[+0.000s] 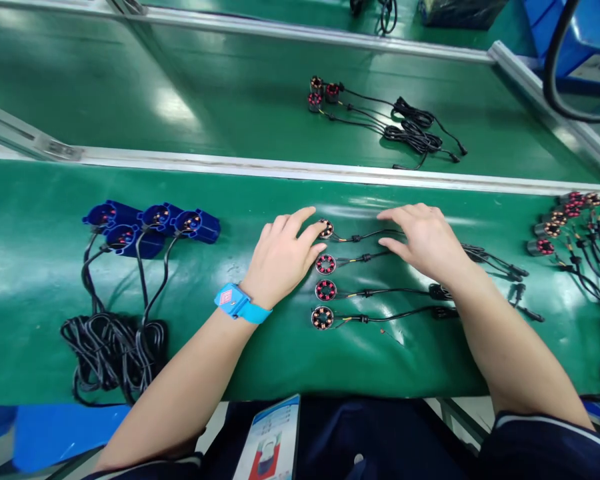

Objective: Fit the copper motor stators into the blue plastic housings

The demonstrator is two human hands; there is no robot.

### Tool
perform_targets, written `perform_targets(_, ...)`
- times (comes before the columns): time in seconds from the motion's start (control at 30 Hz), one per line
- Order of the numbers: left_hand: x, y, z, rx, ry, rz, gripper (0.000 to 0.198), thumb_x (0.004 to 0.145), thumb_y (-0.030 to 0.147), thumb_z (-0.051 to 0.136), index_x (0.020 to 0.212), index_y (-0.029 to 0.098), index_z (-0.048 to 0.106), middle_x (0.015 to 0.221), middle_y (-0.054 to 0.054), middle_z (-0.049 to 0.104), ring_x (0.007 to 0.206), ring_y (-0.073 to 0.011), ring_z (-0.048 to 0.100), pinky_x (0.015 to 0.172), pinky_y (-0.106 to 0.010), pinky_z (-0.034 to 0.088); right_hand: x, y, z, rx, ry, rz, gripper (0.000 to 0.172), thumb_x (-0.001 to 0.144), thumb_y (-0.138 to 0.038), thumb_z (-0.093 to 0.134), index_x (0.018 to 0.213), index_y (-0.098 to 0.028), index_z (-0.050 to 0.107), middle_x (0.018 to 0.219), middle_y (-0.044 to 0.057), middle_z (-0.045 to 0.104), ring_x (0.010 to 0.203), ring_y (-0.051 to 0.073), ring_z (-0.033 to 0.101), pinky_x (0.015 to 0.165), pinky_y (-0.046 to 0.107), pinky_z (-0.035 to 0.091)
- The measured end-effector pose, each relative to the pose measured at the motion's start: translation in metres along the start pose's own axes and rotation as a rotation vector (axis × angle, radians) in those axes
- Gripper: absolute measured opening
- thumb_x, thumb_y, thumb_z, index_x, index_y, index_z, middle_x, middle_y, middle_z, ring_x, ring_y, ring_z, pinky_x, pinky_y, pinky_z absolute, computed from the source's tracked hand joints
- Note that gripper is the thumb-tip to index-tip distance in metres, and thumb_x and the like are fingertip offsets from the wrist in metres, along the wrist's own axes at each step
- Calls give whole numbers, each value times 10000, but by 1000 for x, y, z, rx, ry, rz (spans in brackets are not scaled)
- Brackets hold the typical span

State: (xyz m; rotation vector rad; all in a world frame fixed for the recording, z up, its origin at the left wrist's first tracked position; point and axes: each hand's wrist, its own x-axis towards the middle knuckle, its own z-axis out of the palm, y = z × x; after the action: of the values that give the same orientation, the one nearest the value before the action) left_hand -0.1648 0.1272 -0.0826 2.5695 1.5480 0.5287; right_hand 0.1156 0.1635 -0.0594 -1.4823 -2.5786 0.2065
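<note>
Several motor stators with copper and red windings lie in a column before me, each with a black cable running right. My left hand [286,250], wearing a blue wrist strap [240,305], is at the farthest stator [326,229]; its fingers are spread, with the index fingertip at the stator's edge. Whether it presses on it, I cannot tell. Over that stator's cable [375,235] is my right hand [423,237], thumb and fingers apart and nothing visible between them. Nearer to me are a second stator [325,265], a third stator [326,290] and the closest stator [323,318].
Blue housings [205,227] with coiled black cables [115,353] lie left. More stators [547,229] with cables are at the right edge. Beyond a metal rail [280,167] lie other stators [315,101] with bundled cables [413,137]. A blue bin [580,47] stands back right.
</note>
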Motion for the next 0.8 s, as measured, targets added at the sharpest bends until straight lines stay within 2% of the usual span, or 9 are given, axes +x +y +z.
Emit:
perform_targets(0.07,4,-1,-2,10,-29,-2,256,990,338,521,1143,185,659,1426,-164,527,1152,-359,546,847,-507,505,-3,16,-1,-94,-59,18,225,917,-300,595,1116,-211,651,1069,106,714,987,313,628,892,475,439)
perform_targets(0.17,19,-5,-11,-65,-26,-6,285,1005,390,486,1033,178,675,1378,-154,549,1136,-335,562,908,-504,499,-7,35,-4,-29,-153,29,191,938,-353,567,1017,-204,657,965,80,718,884,267,651,832,420,469)
perform_targets(0.23,42,-13,-18,-127,6,-8,298,1009,405,482,1105,178,649,1311,-134,579,1143,-310,570,972,-492,482,-4,47,-10,44,-165,28,269,944,-438,559,1053,-209,649,1012,81,716,927,265,652,837,405,484)
perform_targets(0.33,100,-37,-20,-165,39,-30,345,961,359,579,1238,152,581,1255,-125,583,1166,-293,569,1034,-459,457,12,72,-18,59,-72,59,383,925,-505,565,1155,-204,628,1150,107,684,1065,290,624,929,429,481)
perform_targets(0.4,145,-59,-14,-112,36,-76,420,902,286,654,1283,137,559,1314,-148,539,1205,-319,547,1064,-473,432,30,95,-20,10,15,110,476,895,-521,593,1237,-191,598,1233,138,644,1161,325,579,996,473,453)
perform_targets(0.47,186,-79,-3,-47,-7,-64,480,885,257,661,1337,156,536,1382,-156,494,1241,-345,520,1084,-500,406,49,121,-21,-47,69,176,610,847,-556,634,1321,-181,554,1304,164,601,1237,367,525,1038,533,418)
perform_targets(0.57,237,-99,16,27,-79,-36,589,889,357,664,1435,236,476,1485,-158,410,1286,-400,473,1069,-565,399,75,155,-23,-92,84,283,860,749,-630,711,1443,-191,455,1451,181,497,1337,409,436,1076,601,373)
perform_targets(0.7,288,-107,40,82,-133,-36,814,858,472,669,1552,270,294,1613,-170,239,1373,-452,367,1069,-607,387,104,189,-23,-121,55,393,1099,668,-678,761,1552,-208,308,1606,193,287,1476,436,239,1139,652,274)
perform_targets(0.8,317,-106,55,102,-229,-76,913,837,526,639,1586,288,175,1661,-139,117,1446,-433,265,1104,-576,365,123,212,-18,-95,25,450,1215,612,-730,770,1587,-243,232,1644,161,211,1514,438,131,1172,671,204)
